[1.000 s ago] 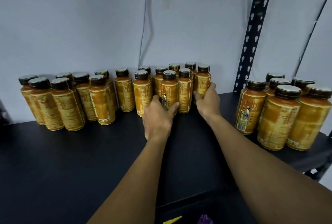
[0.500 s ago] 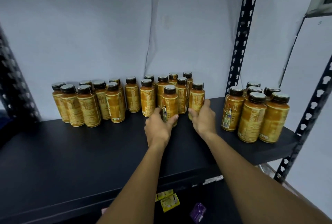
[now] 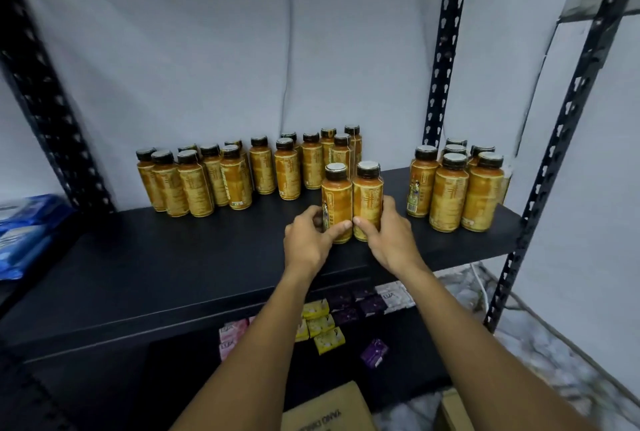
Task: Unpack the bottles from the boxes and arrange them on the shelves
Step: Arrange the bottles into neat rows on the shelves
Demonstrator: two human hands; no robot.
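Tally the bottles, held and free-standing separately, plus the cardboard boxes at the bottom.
Held bottles: 2
Free-standing bottles: 20
Cardboard boxes, both partly in view: 2
Total: 24

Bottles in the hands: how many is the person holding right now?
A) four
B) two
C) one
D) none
B: the left hand grips the left bottle and the right hand grips the right bottle, both upright and side by side.
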